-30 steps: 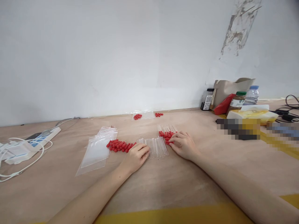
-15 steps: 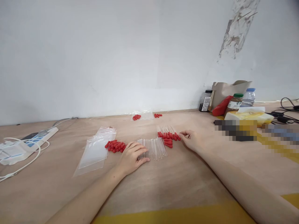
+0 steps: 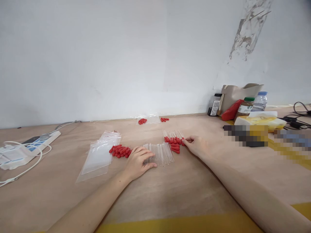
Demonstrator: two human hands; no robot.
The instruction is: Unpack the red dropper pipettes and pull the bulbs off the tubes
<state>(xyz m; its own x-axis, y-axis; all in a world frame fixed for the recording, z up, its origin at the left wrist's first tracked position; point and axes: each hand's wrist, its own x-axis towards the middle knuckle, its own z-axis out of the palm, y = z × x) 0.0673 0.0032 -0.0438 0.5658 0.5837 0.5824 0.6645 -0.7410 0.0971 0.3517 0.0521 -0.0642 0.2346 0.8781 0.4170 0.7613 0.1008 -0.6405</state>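
A fan of clear glass tubes [image 3: 162, 152] lies on the brown table [image 3: 184, 187]. My left hand [image 3: 138, 162] rests on the left end of this fan, fingers spread and slightly curled over the tubes. Red rubber bulbs [image 3: 120, 151] lie in a pile just left of it. A second pile of red bulbs [image 3: 174, 143] sits at the right end of the tubes, with more clear tubes [image 3: 173, 133] behind it. My right hand [image 3: 198, 146] lies beside that pile, its fingertips pinched at the rightmost red bulb.
Clear zip bags [image 3: 100, 154] lie left of the bulbs. A white cable and device [image 3: 23, 153] are at far left. More red bulbs [image 3: 142, 121] sit by the wall. Bottles, a jar [image 3: 246, 105], a bag and tissue pack [image 3: 259, 120] stand at right.
My right hand drew back off the right bulb pile to its right side, then edged in to pinch at the end bulb. My left hand stayed on the tubes.
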